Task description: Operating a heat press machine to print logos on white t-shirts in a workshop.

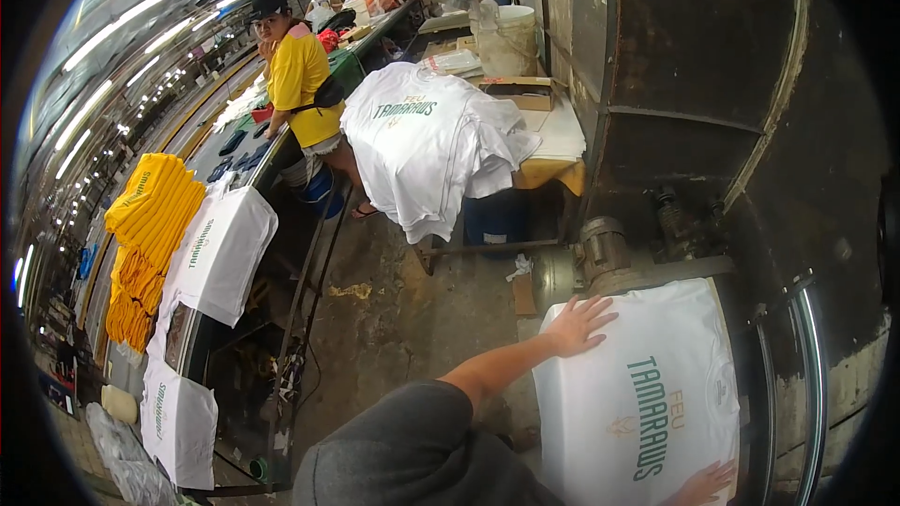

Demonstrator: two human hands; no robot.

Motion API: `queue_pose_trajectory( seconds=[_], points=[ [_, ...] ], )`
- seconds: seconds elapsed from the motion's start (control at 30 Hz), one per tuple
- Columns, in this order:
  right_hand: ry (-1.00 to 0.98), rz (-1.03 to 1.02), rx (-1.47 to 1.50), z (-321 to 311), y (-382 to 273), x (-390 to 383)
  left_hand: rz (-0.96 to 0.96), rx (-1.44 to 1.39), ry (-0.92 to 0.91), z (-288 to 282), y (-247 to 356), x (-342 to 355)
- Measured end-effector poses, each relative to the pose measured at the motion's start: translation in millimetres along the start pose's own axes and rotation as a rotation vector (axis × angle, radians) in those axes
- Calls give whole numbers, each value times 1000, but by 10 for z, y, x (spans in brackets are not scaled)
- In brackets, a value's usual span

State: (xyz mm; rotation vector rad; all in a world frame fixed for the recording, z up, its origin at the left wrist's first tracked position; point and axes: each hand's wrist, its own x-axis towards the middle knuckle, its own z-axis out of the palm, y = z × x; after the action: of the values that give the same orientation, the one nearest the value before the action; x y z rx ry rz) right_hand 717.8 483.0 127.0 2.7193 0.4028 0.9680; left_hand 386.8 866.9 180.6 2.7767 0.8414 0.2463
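A white printed T-shirt (619,319) lies face up on a platen at the lower right. My left hand (579,328) rests on its upper left part with fingers spread. My right hand (703,483) is at the shirt's lower right, partly cut off by the frame's edge, fingers apart and lying on the fabric. Neither hand grips anything. Just behind the platen is a motor with a metal tank (600,253).
A pile of white printed shirts (422,159) covers the back table. A person in yellow (300,84) stands beside a long left table holding folded yellow shirts (150,215) and white shirts (216,262). A dark panel wall (703,56) and metal rails (816,384) are at the right.
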Motion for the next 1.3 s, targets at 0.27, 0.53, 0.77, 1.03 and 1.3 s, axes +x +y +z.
queue_pose_trajectory(
  seconds=[0.27,0.53,0.77,1.03,1.3],
  points=[
    [-110,-174,26,-1105,-55,-1272,19,-25,91,148,-624,-578],
    [-284,-241,287,-2212,13,-2219,-317,-95,-1194,1161,-1621,-3605],
    [-370,-313,329,-2455,65,-2673,-683,-426,-1191,998,-1844,-6873],
    [-636,-126,194,-2524,-45,-2616,-1307,-489,-467,952,-1625,-7755],
    [-525,-484,815,-2320,583,-2580,-791,-387,-776,1423,-865,-6735]
  ],
)
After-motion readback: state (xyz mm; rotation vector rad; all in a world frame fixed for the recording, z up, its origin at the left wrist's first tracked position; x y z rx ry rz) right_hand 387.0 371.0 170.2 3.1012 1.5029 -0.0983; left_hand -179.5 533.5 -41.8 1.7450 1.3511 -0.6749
